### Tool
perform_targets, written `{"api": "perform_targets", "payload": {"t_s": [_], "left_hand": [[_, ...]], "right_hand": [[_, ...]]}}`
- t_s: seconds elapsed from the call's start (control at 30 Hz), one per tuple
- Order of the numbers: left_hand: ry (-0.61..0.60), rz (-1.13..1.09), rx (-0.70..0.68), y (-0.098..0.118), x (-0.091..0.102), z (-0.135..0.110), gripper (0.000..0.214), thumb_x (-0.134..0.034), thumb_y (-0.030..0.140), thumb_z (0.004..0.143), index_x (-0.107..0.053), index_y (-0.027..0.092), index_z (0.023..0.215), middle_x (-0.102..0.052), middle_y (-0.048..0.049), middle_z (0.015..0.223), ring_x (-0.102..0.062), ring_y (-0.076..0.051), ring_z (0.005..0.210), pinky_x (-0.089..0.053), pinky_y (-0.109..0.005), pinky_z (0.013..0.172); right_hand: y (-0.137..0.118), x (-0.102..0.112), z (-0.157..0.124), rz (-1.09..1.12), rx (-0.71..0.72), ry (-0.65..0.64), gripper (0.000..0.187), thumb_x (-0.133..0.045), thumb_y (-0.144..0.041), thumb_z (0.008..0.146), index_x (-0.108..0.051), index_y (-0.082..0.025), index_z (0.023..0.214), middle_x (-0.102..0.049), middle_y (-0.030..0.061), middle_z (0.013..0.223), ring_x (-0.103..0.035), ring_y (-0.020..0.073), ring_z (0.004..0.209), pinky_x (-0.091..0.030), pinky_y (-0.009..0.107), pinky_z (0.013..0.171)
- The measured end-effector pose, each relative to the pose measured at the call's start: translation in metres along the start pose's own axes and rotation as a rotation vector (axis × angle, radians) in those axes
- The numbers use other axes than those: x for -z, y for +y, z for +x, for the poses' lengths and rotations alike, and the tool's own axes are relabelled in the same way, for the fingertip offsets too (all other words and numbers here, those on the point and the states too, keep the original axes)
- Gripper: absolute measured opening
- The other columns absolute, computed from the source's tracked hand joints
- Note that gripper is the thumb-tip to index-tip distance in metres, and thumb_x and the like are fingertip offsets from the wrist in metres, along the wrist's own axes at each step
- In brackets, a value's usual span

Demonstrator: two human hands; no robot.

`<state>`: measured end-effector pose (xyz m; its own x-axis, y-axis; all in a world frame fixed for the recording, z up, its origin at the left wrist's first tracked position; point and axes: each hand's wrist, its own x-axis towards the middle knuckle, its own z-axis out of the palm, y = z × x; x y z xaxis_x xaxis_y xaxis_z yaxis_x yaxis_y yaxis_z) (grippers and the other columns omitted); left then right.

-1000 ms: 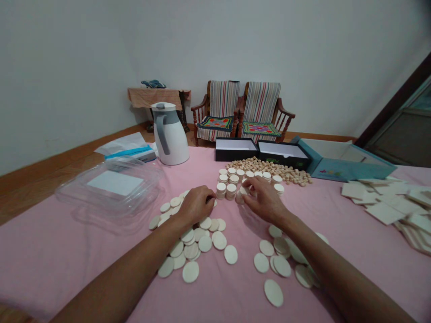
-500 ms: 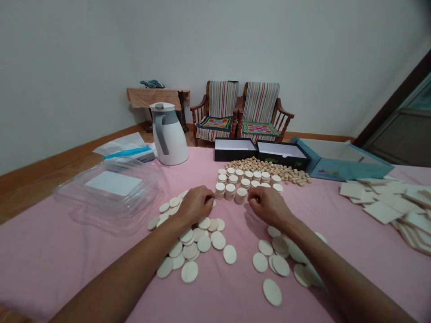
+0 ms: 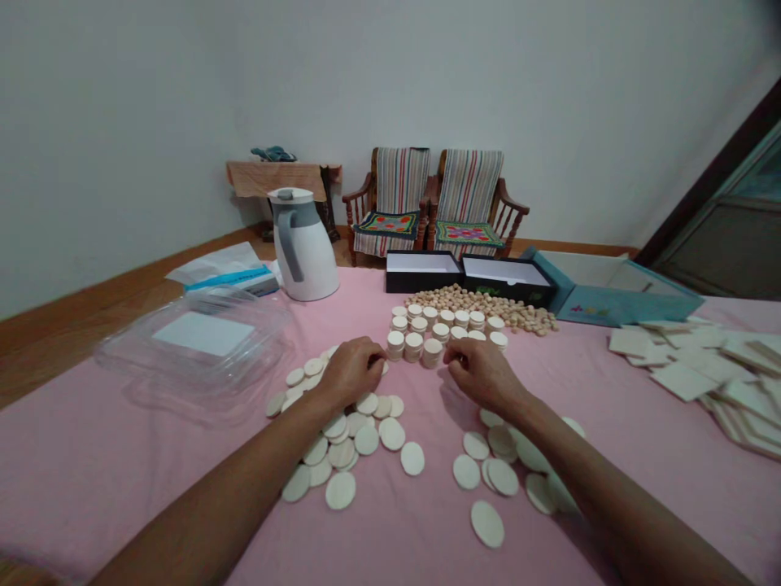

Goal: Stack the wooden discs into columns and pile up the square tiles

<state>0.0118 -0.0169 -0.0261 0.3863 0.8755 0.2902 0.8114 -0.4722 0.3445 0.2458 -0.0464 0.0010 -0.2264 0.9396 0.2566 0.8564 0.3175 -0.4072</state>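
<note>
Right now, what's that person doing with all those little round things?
A person's hands are on a pink cloth. The left hand rests curled on a scatter of flat pale discs; the right hand sits curled in front of short stacks of the same discs. More loose discs lie by the right forearm, and a heap of small beads lies behind the stacks. Whether either hand holds a disc is hidden.
</note>
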Motion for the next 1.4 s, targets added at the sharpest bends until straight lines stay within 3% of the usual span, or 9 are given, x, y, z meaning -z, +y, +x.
{"api": "perform_targets", "payload": {"t_s": [0.2, 0.3, 0.47, 0.57, 0.73, 0.97, 1.1, 1.27, 1.4], "left_hand": [[0.005, 0.025, -0.039, -0.001, 0.000, 0.000, 0.018, -0.053, 0.017, 0.078, -0.070, 0.018, 0.083, -0.068, -0.0040, 0.085, -0.061, -0.016, 0.078, -0.043, -0.025, 0.069], [0.001, 0.023, -0.095, 0.001, 0.001, 0.000, 0.018, -0.053, 0.017, 0.078, -0.070, 0.018, 0.083, -0.067, -0.0038, 0.083, -0.060, -0.015, 0.076, -0.042, -0.024, 0.068], [-0.054, -0.007, -0.204, 0.007, 0.005, 0.000, 0.018, -0.051, 0.017, 0.082, -0.065, 0.016, 0.070, -0.062, -0.0021, 0.070, -0.056, -0.013, 0.068, -0.040, -0.022, 0.063], [-0.086, -0.036, -0.206, 0.011, 0.006, 0.000, 0.022, -0.048, 0.020, 0.085, -0.066, 0.016, 0.073, -0.063, -0.0017, 0.069, -0.056, -0.012, 0.065, -0.039, -0.022, 0.062], [-0.139, -0.130, -0.248, 0.014, 0.007, -0.002, 0.021, -0.049, 0.024, 0.086, -0.069, 0.017, 0.088, -0.067, -0.0032, 0.079, -0.059, -0.013, 0.074, -0.043, -0.022, 0.068], [-0.263, -0.205, -0.270, 0.030, 0.010, -0.002, 0.021, -0.050, 0.018, 0.082, -0.069, 0.017, 0.088, -0.069, -0.0031, 0.083, -0.060, -0.013, 0.075, -0.044, -0.021, 0.068], [-0.314, -0.153, -0.344, 0.040, 0.013, -0.001, 0.020, -0.049, 0.017, 0.083, -0.069, 0.018, 0.089, -0.068, -0.0026, 0.084, -0.060, -0.013, 0.077, -0.043, -0.021, 0.070], [-0.259, -0.060, -0.371, 0.043, 0.009, -0.003, 0.019, -0.049, 0.015, 0.082, -0.068, 0.018, 0.086, -0.067, -0.0029, 0.084, -0.059, -0.014, 0.079, -0.042, -0.023, 0.073], [-0.157, -0.079, -0.270, 0.038, 0.003, -0.007, 0.018, -0.049, 0.017, 0.084, -0.068, 0.018, 0.083, -0.066, -0.0022, 0.079, -0.058, -0.014, 0.075, -0.042, -0.023, 0.070]], "right_hand": [[0.018, 0.015, -0.017, -0.017, -0.047, -0.040, 0.020, -0.046, -0.010, 0.070, -0.064, -0.018, 0.073, -0.065, 0.0033, 0.073, -0.054, 0.0144, 0.066, -0.034, 0.025, 0.060], [0.034, 0.028, -0.030, 0.012, -0.067, -0.158, 0.019, -0.049, -0.011, 0.071, -0.065, -0.017, 0.078, -0.065, 0.0049, 0.076, -0.055, 0.0155, 0.068, -0.037, 0.025, 0.062], [0.051, 0.046, -0.051, 0.137, 0.128, -0.342, 0.034, -0.056, -0.009, 0.068, -0.063, -0.019, 0.099, -0.062, 0.0067, 0.102, -0.055, 0.0185, 0.093, -0.042, 0.029, 0.081], [0.053, 0.043, -0.055, 0.091, 0.159, -0.295, 0.036, -0.055, -0.006, 0.069, -0.062, -0.017, 0.103, -0.061, 0.0090, 0.104, -0.052, 0.0205, 0.098, -0.040, 0.032, 0.086], [0.056, 0.022, -0.048, 0.009, 0.115, -0.174, 0.029, -0.053, -0.007, 0.072, -0.065, -0.016, 0.097, -0.061, 0.0096, 0.094, -0.052, 0.0198, 0.089, -0.040, 0.029, 0.078], [0.057, 0.002, -0.043, -0.028, 0.011, -0.061, 0.021, -0.055, -0.012, 0.072, -0.063, -0.015, 0.091, -0.059, 0.0091, 0.091, -0.052, 0.0184, 0.083, -0.038, 0.028, 0.074], [0.053, -0.005, -0.042, 0.045, 0.078, 0.022, 0.028, -0.053, -0.010, 0.072, -0.059, -0.014, 0.100, -0.059, 0.0096, 0.098, -0.051, 0.0183, 0.089, -0.039, 0.027, 0.077], [0.051, -0.006, -0.043, 0.057, 0.019, 0.053, 0.024, -0.057, -0.016, 0.073, -0.057, -0.016, 0.097, -0.058, 0.0075, 0.097, -0.050, 0.0178, 0.086, -0.038, 0.027, 0.075], [0.047, -0.007, -0.044, 0.002, -0.055, 0.030, 0.010, -0.058, -0.021, 0.074, -0.055, -0.017, 0.084, -0.057, 0.0064, 0.090, -0.049, 0.0180, 0.085, -0.037, 0.028, 0.073]]}}
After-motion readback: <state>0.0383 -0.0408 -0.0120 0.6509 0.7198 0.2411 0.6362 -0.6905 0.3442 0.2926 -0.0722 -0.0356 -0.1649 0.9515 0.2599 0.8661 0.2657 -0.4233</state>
